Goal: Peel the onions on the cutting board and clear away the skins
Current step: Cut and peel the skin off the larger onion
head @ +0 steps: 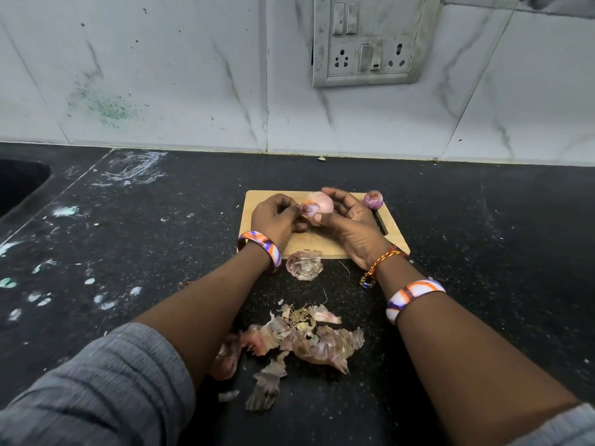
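Observation:
A pale pink onion [319, 202] is held above the wooden cutting board [322, 243]. My right hand [349, 223] cups it from the right, thumb under it. My left hand [277, 217] pinches the skin at the onion's left end, where purple flesh shows. A small peeled purple onion [373, 199] sits at the board's far right corner. A curled piece of skin [304, 264] lies just off the board's near edge. A heap of loose skins [299, 342] lies on the black counter between my forearms.
The black counter [145, 239] carries white smears and specks on its left part. A sink edge [19, 185] shows at far left. Behind the board rises a tiled wall with a switch and socket plate [370, 40].

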Available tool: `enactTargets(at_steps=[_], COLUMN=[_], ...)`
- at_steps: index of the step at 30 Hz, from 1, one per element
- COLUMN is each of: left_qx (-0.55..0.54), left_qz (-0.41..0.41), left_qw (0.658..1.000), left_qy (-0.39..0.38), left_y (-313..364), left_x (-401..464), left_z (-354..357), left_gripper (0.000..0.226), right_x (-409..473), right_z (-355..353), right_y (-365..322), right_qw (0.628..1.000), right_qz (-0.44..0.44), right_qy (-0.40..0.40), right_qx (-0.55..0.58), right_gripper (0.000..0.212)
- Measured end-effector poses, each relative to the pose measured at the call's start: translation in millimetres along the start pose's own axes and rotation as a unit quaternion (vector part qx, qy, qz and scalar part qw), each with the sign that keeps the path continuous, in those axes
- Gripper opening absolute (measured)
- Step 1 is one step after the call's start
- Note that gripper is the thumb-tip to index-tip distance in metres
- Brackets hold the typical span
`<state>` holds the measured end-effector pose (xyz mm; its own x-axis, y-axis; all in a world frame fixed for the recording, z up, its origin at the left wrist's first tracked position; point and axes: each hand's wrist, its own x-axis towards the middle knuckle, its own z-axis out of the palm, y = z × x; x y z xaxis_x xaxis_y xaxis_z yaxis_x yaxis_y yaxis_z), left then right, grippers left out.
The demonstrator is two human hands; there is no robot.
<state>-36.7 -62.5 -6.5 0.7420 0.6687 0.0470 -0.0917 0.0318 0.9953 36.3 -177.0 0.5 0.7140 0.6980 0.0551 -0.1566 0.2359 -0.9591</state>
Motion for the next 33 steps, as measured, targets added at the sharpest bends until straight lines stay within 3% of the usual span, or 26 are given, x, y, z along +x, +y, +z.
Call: enactTargets(at_steps=[5,9,11,15,19,28,33], left_qx=[0.005,0.0,0.049,0.12,0.145,0.134,0.18], left_qz=[-0.008,0.01,0.036,0.054,0.034,0.029,0.049], left_qw=[0.999,1.0,0.998,0.991,0.989,0.99,0.982], left_qy=[0.037,0.0,-0.019,0.007,0.019,-0.018,0.011], left_y=[0.6,2.4,3.9,4.9,4.0,5.6,6.7], left_x=[2.0,-2.1,-5.4,-8.3,-7.5,-6.8,-8.6], left_z=[-0.9,-1.7,-3.2,-3.5,-2.4,-2.3,1.9], left_gripper=[0.026,0.017,0.012,0.017,0.022,0.025,0.029], right_x=[-3.7,-2.9,-2.1,-1.9,-2.3,-3.3,-3.4], right_z=[3.1,2.9,3.0,2.2,1.9,4.1,4.2], right_y=[-5.1,-3.4,-0.3,3.1,1.6,0.3,1.3], right_qw=[0.998,0.998,0.999,0.998,0.996,0.997,0.997], right_qz=[0.019,0.011,0.0,-0.014,-0.002,0.0,0.005], right_qy=[0.015,0.028,0.035,0.055,0.085,0.077,0.071], right_qx=[0.053,0.05,0.02,-0.028,0.007,-0.018,-0.016], right_gripper=[0.036,0.035,0.036,0.043,0.043,0.046,0.047])
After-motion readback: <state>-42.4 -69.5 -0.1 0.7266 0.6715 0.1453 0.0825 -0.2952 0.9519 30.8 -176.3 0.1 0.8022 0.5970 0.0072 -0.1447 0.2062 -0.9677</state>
